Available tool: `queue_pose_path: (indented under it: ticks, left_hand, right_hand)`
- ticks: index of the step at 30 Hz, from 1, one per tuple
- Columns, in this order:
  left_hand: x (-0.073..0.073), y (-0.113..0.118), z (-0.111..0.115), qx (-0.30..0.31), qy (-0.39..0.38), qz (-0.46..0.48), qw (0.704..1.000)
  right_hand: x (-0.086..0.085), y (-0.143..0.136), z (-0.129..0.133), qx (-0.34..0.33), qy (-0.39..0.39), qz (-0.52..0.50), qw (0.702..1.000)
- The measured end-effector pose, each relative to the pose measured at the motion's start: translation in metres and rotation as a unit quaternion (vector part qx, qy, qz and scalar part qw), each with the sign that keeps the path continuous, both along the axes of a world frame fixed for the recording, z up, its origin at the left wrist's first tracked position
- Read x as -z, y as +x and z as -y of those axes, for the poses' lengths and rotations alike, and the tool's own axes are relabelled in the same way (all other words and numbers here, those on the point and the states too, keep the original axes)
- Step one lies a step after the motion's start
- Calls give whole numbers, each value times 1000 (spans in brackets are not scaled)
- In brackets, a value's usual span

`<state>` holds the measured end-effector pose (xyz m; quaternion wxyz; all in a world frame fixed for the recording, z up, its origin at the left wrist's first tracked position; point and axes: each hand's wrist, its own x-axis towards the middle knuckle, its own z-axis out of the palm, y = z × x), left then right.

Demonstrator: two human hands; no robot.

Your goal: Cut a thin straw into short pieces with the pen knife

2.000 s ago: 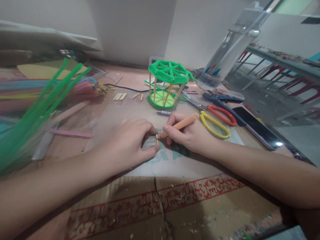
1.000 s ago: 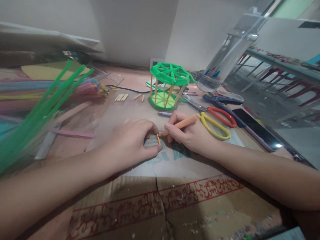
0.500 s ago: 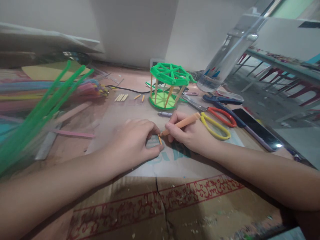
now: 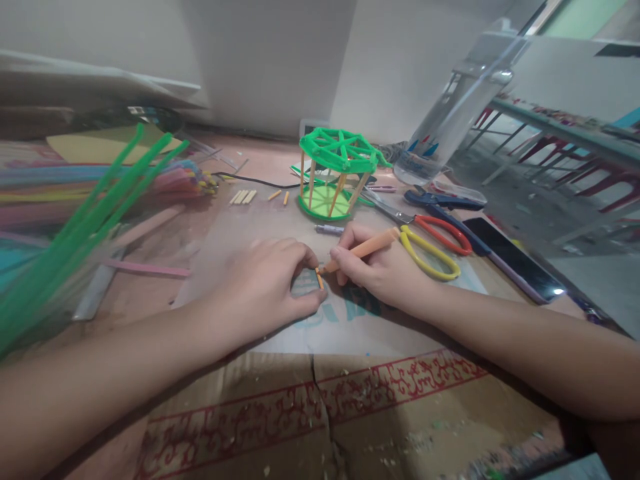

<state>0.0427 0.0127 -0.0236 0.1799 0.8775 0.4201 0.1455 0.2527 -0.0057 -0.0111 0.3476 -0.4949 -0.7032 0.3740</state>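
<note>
My left hand (image 4: 280, 277) pinches a short orange stick (image 4: 320, 279) by its ends between thumb and index finger, just over the pale sheet (image 4: 270, 340). My right hand (image 4: 375, 263) is closed around an orange marker (image 4: 376, 244), whose tip touches the stick near its far end or sits right at it. Beyond my hands stands a green cage-like model (image 4: 340, 150) with thin wooden posts between two round ends. Left of it lie several pale short sticks (image 4: 243, 197) and two orange ones (image 4: 280, 197). A pen (image 4: 329, 229) rests between the model and my hands.
Scissors (image 4: 435, 240) with red and yellow handles, blue-handled pliers (image 4: 445, 199) and a phone (image 4: 515, 257) lie to the right. A clear bottle (image 4: 450, 113) stands behind them. Bundled pipe cleaners (image 4: 100, 180) and blurred green ones (image 4: 85, 247) fill the left side.
Both hands stay almost where they were. The marker tip has shifted very slightly along the orange stick, and more of the stick's far end looks orange.
</note>
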Motion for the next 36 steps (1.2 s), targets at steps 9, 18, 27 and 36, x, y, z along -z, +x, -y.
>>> queue_pose_path:
  ticks: [9, 18, 27, 36]
  left_hand:
    - [1, 2, 2, -12, 7, -11, 1000]
    - [-2, 5, 2, -3, 7, -22, 1000]
    - [3, 2, 1, 1, 18, -3, 1000]
    - [0, 4, 1, -11, 7, -9, 1000]
  right_hand:
    - [-3, 0, 2, -3, 8, 2, 1000]
    - [-2, -1, 1, -4, 20, 10, 1000]
    - [-3, -1, 2, 9, 37, 27, 999]
    - [1, 0, 0, 10, 45, 22, 999]
